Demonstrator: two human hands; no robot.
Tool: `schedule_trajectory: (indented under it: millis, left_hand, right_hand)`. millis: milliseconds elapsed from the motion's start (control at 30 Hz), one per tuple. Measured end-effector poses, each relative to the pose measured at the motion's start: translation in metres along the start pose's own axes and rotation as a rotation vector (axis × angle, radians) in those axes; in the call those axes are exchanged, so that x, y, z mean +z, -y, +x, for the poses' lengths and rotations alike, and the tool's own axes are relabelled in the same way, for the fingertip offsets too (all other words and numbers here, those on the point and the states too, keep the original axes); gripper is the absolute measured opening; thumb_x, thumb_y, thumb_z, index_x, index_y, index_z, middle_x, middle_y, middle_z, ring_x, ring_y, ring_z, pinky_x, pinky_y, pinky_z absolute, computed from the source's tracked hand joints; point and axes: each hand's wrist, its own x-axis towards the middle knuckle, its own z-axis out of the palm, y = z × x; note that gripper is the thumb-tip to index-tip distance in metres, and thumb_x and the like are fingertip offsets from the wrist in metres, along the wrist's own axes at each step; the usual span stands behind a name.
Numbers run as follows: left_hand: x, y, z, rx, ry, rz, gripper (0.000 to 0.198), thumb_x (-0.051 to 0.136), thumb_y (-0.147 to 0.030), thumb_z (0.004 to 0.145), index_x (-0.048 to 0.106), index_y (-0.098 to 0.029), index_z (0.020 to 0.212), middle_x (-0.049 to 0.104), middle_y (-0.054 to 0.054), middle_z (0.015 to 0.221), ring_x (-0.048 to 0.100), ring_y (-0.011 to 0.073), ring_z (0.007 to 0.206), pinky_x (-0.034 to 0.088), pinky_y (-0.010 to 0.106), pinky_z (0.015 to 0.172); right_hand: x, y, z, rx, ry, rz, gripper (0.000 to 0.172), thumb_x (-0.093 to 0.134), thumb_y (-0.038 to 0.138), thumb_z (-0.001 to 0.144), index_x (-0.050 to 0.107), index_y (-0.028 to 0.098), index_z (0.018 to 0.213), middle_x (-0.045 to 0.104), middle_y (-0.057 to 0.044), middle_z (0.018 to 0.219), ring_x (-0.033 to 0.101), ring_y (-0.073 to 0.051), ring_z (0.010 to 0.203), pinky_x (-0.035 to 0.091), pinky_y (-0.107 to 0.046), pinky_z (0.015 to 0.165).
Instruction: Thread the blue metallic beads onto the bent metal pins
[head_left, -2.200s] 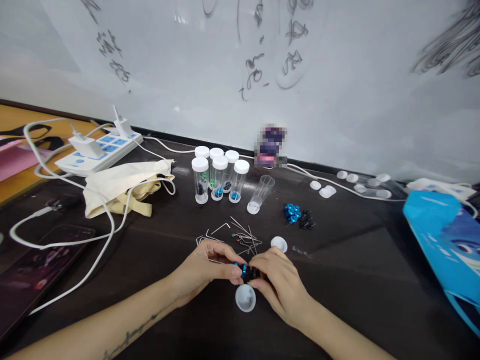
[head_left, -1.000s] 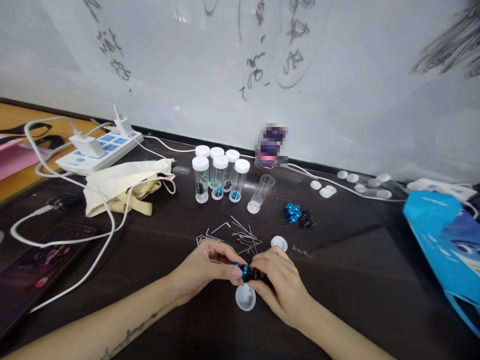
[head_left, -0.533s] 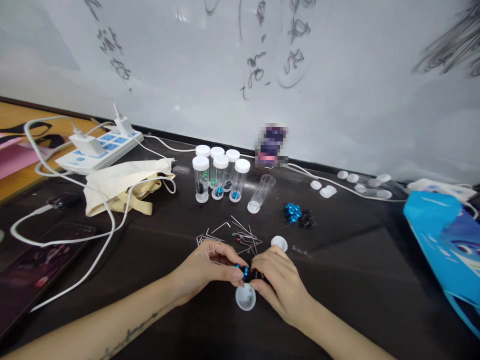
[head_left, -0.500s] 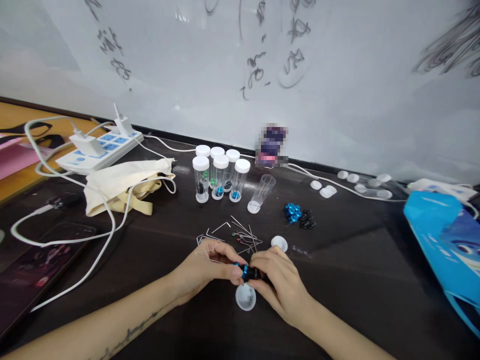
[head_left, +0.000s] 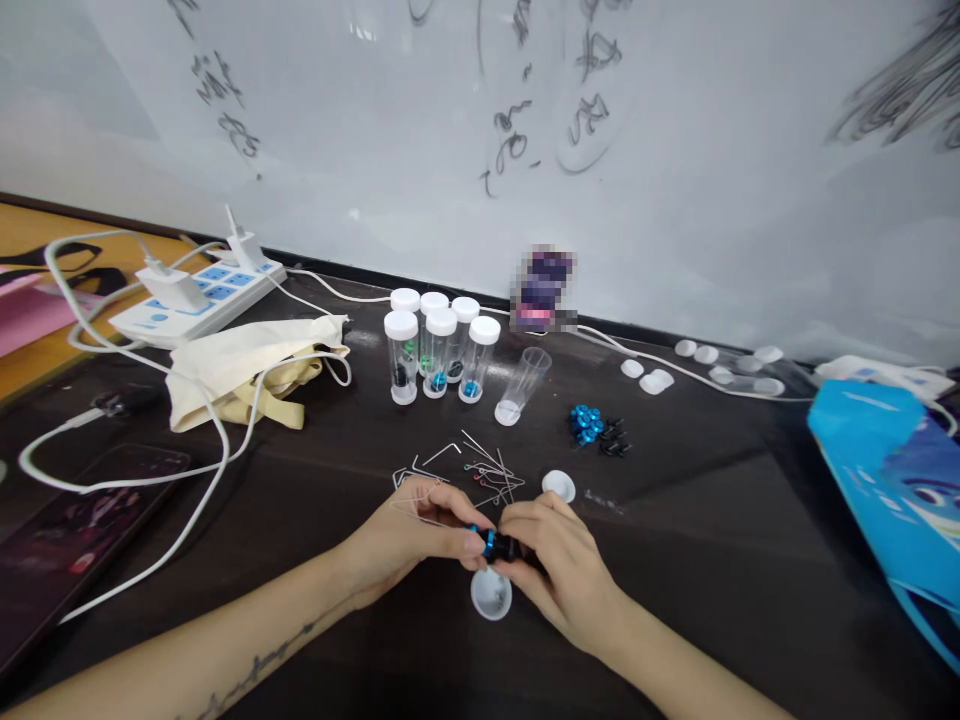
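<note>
A small blue-and-black cylindrical part (head_left: pixel 490 544) is held between my hands. My left hand (head_left: pixel 416 530) pinches its blue end between thumb and fingers, and a thin bent metal wire also runs across that hand. The fingers of my right hand (head_left: pixel 559 565) are closed on the black end and partly hide it. Just below the fingertips stands a small white cap (head_left: pixel 491 594) with tiny dark bits in it. Beyond my hands lie several hex keys and thin wire pins (head_left: pixel 495 470). Another white cap (head_left: pixel 558 487) rests near my right knuckles.
Several clear tubes (head_left: pixel 440 350) with white lids stand at the back, and an uncapped tube (head_left: pixel 523 385) beside them. Blue metal pieces (head_left: pixel 586 424) and black screws (head_left: pixel 615 437) lie in piles. A power strip (head_left: pixel 202 300), cloth bag (head_left: pixel 247 365) and cables occupy the left; a blue bag (head_left: pixel 885 470), the right.
My hands stay almost in place on the blue-and-black part. The fingers of my right hand have shifted very slightly around its black end.
</note>
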Motion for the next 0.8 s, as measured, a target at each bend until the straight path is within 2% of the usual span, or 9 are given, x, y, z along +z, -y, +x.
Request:
schedule_trajectory:
  millis: [67,133,267,333,433,533,600,733,800]
  left_hand:
    - [0.0003,-0.0003,0.0003,0.003,-0.010,-0.010,0.014,0.081,-0.015,0.065,0.076,-0.012,0.078,0.071,0.005,0.070,0.067,0.0128,0.062,0.053,0.021,0.061]
    - [0.0011,-0.0002,0.0003,0.000,-0.003,-0.012,0.014,0.081,-0.015,0.065,0.076,-0.012,0.078,0.071,0.004,0.069,0.067,0.0129,0.061,0.053,0.021,0.061]
    - [0.0020,0.0009,-0.0004,-0.011,0.039,0.023,0.015,0.082,-0.013,0.064,0.076,-0.013,0.077,0.072,0.004,0.068,0.067,0.0120,0.060,0.054,0.021,0.062]
    - [0.0016,0.0011,-0.0005,-0.009,0.048,0.028,0.015,0.082,-0.012,0.064,0.077,-0.013,0.078,0.072,0.003,0.069,0.067,0.0115,0.060,0.054,0.020,0.063]
    - [0.0007,0.0009,-0.0001,0.001,0.031,0.003,0.015,0.081,-0.012,0.065,0.076,-0.013,0.079,0.072,0.004,0.070,0.068,0.0124,0.062,0.054,0.021,0.063]
    - [0.0001,0.0009,-0.0001,0.001,0.013,-0.022,0.014,0.081,-0.012,0.065,0.076,-0.013,0.078,0.073,0.005,0.071,0.069,0.0135,0.063,0.055,0.021,0.062]
    - [-0.0002,0.0015,-0.0005,0.000,0.014,-0.024,0.014,0.081,-0.012,0.065,0.076,-0.012,0.078,0.072,0.004,0.071,0.068,0.0129,0.061,0.054,0.021,0.061]
    - [-0.0001,0.0022,-0.0014,-0.003,0.041,0.005,0.016,0.082,-0.012,0.064,0.077,-0.013,0.079,0.072,0.004,0.070,0.068,0.0115,0.059,0.054,0.020,0.061]
    - [0.0003,0.0016,-0.0013,-0.011,0.052,0.022,0.016,0.082,-0.011,0.064,0.077,-0.013,0.079,0.072,0.003,0.069,0.067,0.0111,0.059,0.054,0.019,0.061]
  right_hand:
    - [0.0006,-0.0006,-0.0004,-0.011,-0.021,-0.001,0.009,0.048,0.022,0.098,0.052,0.018,0.106,0.064,-0.007,0.093,0.056,-0.018,0.076,0.043,-0.033,0.069]
    - [0.0010,-0.0010,-0.0009,-0.006,-0.009,0.004,0.010,0.047,0.026,0.098,0.052,0.018,0.102,0.063,-0.007,0.090,0.055,-0.018,0.075,0.043,-0.034,0.069]
    - [0.0008,-0.0010,-0.0017,0.021,0.066,0.013,0.037,0.032,0.040,0.102,0.053,0.017,0.084,0.060,-0.005,0.074,0.051,-0.018,0.065,0.040,-0.036,0.067]
    - [0.0005,-0.0010,-0.0018,0.022,0.072,0.010,0.040,0.028,0.041,0.103,0.053,0.017,0.082,0.059,-0.005,0.072,0.050,-0.017,0.063,0.039,-0.036,0.066]
    - [0.0004,-0.0007,-0.0009,0.011,0.031,0.014,0.028,0.039,0.038,0.101,0.054,0.017,0.091,0.063,-0.007,0.082,0.054,-0.018,0.070,0.041,-0.035,0.068]
    - [0.0010,-0.0001,0.0009,-0.032,-0.023,-0.003,0.009,0.047,0.023,0.099,0.053,0.017,0.101,0.064,-0.007,0.090,0.055,-0.017,0.074,0.043,-0.033,0.067]
    - [0.0015,0.0002,0.0020,-0.052,-0.034,-0.007,0.009,0.045,0.021,0.099,0.053,0.018,0.101,0.064,-0.007,0.089,0.055,-0.016,0.072,0.043,-0.032,0.067]
    - [0.0022,-0.0001,0.0020,-0.011,0.016,0.017,0.038,0.034,0.044,0.102,0.054,0.017,0.085,0.061,-0.005,0.075,0.053,-0.017,0.066,0.041,-0.033,0.066]
    - [0.0024,-0.0004,0.0011,0.002,0.049,0.019,0.045,0.027,0.046,0.102,0.052,0.017,0.079,0.059,-0.005,0.070,0.050,-0.017,0.062,0.039,-0.034,0.065]
